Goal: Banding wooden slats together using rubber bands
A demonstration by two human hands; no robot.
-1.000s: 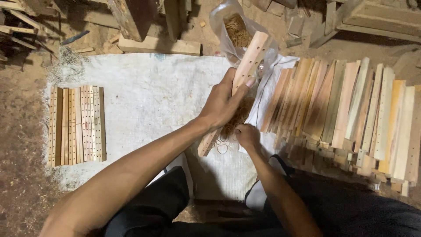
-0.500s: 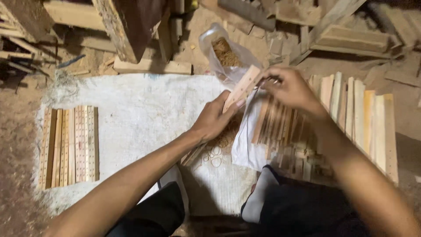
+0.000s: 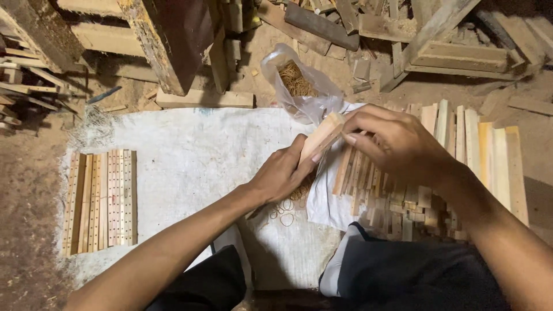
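White woven sheeting (image 3: pixel 190 155) covers the dirt floor in front of you and carries everything you are working with. Along its right edge lies a loose row of pale wooden slats (image 3: pixel 478 155); near its left edge sits a neat set of drilled strips (image 3: pixel 99 198), side by side. At the far edge a clear plastic bag (image 3: pixel 299 83) holds rubber bands, and a few loose bands (image 3: pixel 283 213) lie on the sheet near your knees. Your left hand (image 3: pixel 282 173) is closed around a small bundle of slats (image 3: pixel 320 138), tilted up toward the bag. Your right hand (image 3: pixel 397 144) pinches the bundle's top end, fingers (image 3: pixel 360 135) curled on it. You seem to be binding it; next needs a firm grip while a band stretches over the end.
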